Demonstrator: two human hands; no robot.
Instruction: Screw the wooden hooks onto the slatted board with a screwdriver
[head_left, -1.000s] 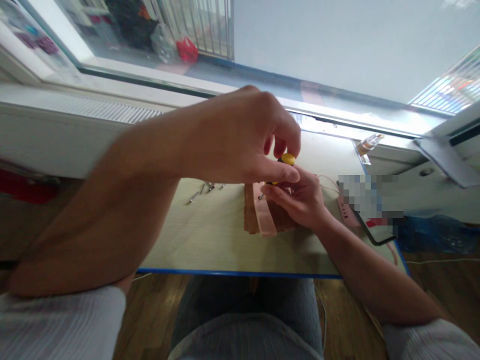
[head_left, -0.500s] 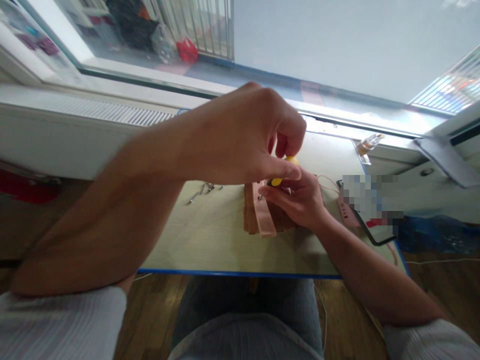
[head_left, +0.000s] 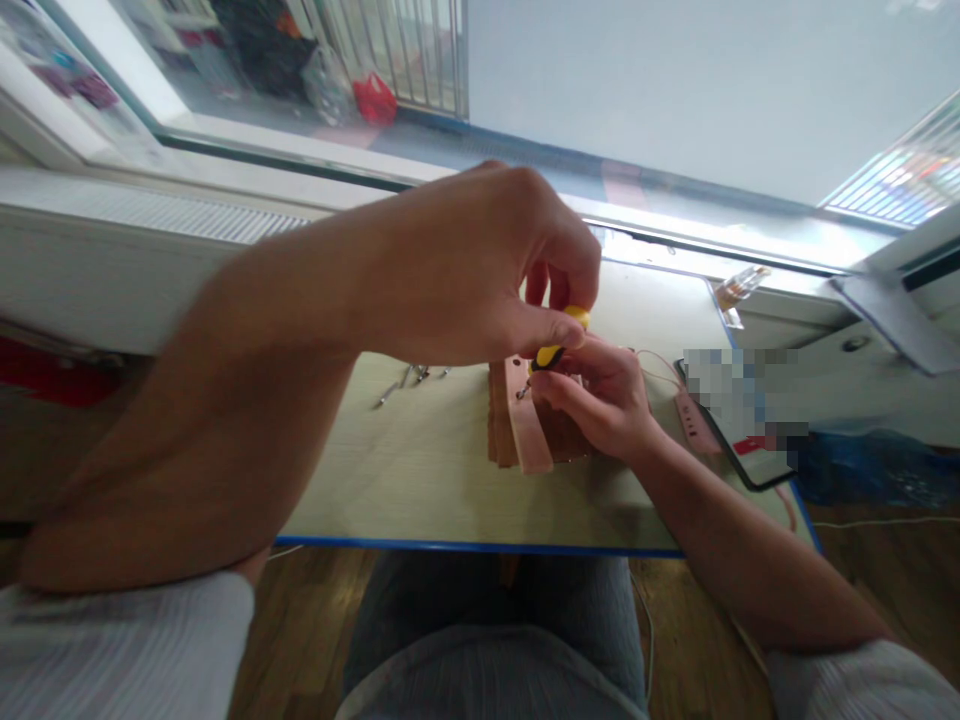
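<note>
My left hand (head_left: pixel 480 270) is raised over the table, its thumb and fingers pinched round the yellow top of a small yellow-and-black screwdriver (head_left: pixel 551 350). The tool's tip points down at the far end of a pink strip (head_left: pixel 527 425). That strip lies on a brown board (head_left: pixel 502 420). My right hand (head_left: pixel 600 400) rests on the board just right of the strip, fingers curled and pressed together beside the screwdriver's shaft; what they hold is hidden.
Small metal parts (head_left: pixel 409 380) lie on the pale table (head_left: pixel 420 470), left of the board. A phone (head_left: pixel 742 440) with a pink cable sits at the right. A small clear bottle (head_left: pixel 739 288) lies on the sill under the window. The table's blue front edge is above my knees.
My left hand's fingers have shifted round the screwdriver's yellow top, and the tool has sunk slightly toward the strip. My right hand stays in place.
</note>
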